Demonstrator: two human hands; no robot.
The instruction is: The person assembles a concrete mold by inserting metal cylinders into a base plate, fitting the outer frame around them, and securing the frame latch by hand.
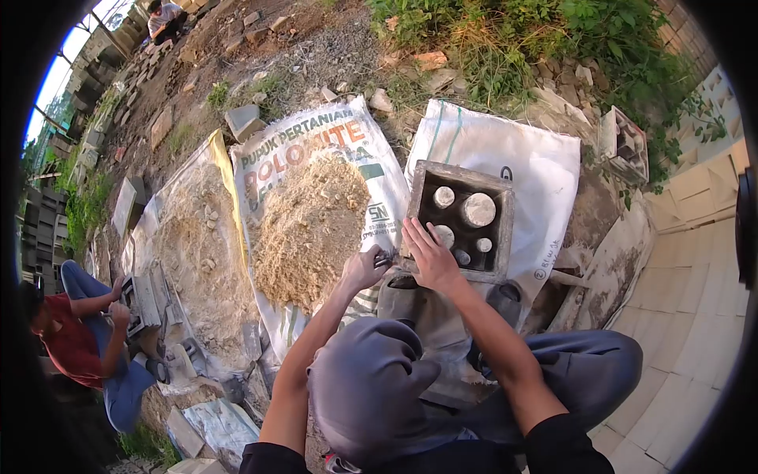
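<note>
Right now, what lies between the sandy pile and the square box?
In the head view, mainly the printed sack, with the left hand lower down in the gap.

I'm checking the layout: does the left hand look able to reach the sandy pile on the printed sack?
Probably yes: the left hand is near the sandy pile, with nothing visible between, though it seems to hold a small dark object.

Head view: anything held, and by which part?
Left hand seems closed on a small dark object, part unclear; right hand lies over the box rim.
</note>
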